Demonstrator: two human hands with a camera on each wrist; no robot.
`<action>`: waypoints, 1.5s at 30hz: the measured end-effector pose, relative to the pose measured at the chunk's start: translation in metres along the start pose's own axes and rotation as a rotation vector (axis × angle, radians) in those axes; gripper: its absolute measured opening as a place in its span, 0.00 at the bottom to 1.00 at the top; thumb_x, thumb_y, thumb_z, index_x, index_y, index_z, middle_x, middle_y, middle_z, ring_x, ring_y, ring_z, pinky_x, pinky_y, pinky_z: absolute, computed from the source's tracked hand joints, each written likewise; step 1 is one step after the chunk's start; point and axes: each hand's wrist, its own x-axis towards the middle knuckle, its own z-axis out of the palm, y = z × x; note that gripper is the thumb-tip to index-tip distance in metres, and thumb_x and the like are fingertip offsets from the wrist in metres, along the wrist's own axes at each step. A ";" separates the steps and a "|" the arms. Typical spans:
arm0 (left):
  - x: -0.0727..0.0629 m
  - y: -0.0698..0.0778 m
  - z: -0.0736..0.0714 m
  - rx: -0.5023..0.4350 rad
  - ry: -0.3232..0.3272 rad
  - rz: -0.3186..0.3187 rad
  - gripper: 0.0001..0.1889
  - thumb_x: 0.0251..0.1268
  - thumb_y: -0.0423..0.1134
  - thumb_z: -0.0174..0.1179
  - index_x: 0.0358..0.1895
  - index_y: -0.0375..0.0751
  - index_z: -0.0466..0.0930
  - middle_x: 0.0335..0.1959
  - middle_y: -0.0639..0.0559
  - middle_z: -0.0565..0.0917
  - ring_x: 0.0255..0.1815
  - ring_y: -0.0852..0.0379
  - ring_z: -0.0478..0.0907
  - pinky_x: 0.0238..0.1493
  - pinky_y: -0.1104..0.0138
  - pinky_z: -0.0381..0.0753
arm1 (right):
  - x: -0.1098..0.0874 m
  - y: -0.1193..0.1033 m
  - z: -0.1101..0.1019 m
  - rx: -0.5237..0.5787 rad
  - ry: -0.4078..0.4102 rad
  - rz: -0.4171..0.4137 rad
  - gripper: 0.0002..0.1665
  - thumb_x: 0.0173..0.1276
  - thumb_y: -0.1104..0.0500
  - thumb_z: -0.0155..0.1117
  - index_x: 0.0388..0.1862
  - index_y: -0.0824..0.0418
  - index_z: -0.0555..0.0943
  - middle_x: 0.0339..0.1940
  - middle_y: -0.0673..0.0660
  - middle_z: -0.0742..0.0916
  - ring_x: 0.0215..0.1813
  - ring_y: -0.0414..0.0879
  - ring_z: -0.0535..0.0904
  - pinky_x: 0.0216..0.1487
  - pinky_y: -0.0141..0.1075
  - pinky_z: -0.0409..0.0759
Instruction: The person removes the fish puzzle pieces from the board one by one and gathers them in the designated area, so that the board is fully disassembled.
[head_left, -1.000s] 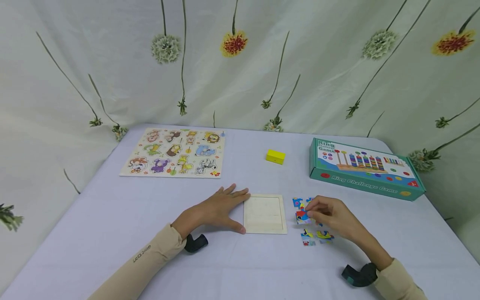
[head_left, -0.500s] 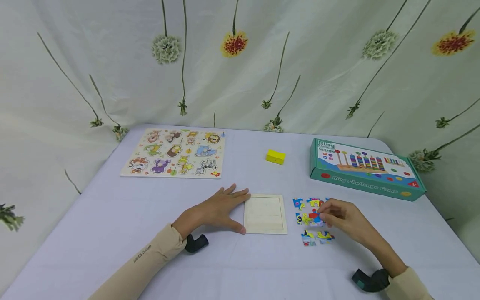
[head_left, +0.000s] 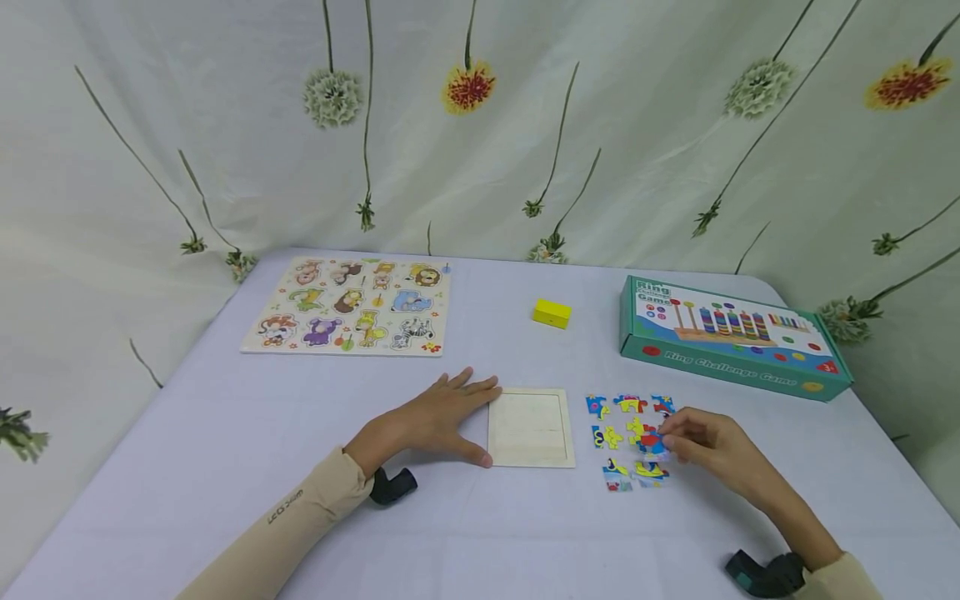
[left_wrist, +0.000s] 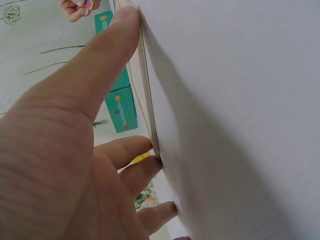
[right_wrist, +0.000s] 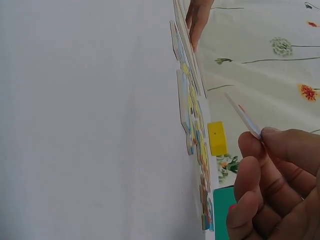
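My left hand [head_left: 438, 421] lies with fingers spread at the left side of a shallow, square wooden puzzle tray [head_left: 529, 429]. Its thumb and fingertips touch the tray's edge, as the left wrist view also shows. My right hand [head_left: 723, 450] pinches a red and blue jigsaw piece [head_left: 652, 441] between thumb and forefinger. In the right wrist view that thin piece [right_wrist: 244, 117] is tilted and off the table. Several colourful jigsaw pieces [head_left: 612, 438] lie in loose rows right of the tray, some partly covered by the held piece.
A wooden animal puzzle board [head_left: 346, 307] lies at the back left. Behind the tray is a yellow block [head_left: 552, 313]. A green Ring Challenge Game box [head_left: 731, 337] stands at the back right. A flowered cloth [head_left: 480, 167] hangs behind the table.
My right hand has moved to the right over the loose pieces with the jigsaw piece pinched in it, uncovering pieces on the left. The left hand and tray stay in place.
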 end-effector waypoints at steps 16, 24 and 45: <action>-0.001 -0.001 -0.001 -0.003 0.004 -0.001 0.52 0.46 0.66 0.68 0.75 0.49 0.56 0.77 0.57 0.52 0.78 0.46 0.37 0.76 0.48 0.36 | -0.011 0.012 -0.015 -0.056 -0.035 0.043 0.12 0.70 0.58 0.61 0.44 0.66 0.80 0.33 0.52 0.84 0.28 0.42 0.76 0.29 0.31 0.76; -0.001 -0.001 0.000 0.001 -0.003 -0.006 0.52 0.47 0.66 0.67 0.75 0.49 0.55 0.77 0.57 0.51 0.79 0.46 0.37 0.76 0.48 0.36 | -0.016 0.018 -0.020 -0.058 -0.075 0.094 0.12 0.68 0.58 0.62 0.44 0.66 0.79 0.30 0.54 0.83 0.29 0.42 0.75 0.27 0.31 0.74; 0.000 -0.003 0.002 0.008 0.003 -0.008 0.53 0.46 0.66 0.67 0.75 0.50 0.55 0.77 0.59 0.51 0.79 0.47 0.37 0.75 0.49 0.36 | -0.021 0.026 -0.023 -0.087 -0.125 0.052 0.09 0.68 0.61 0.61 0.42 0.66 0.79 0.28 0.52 0.80 0.27 0.39 0.74 0.25 0.31 0.74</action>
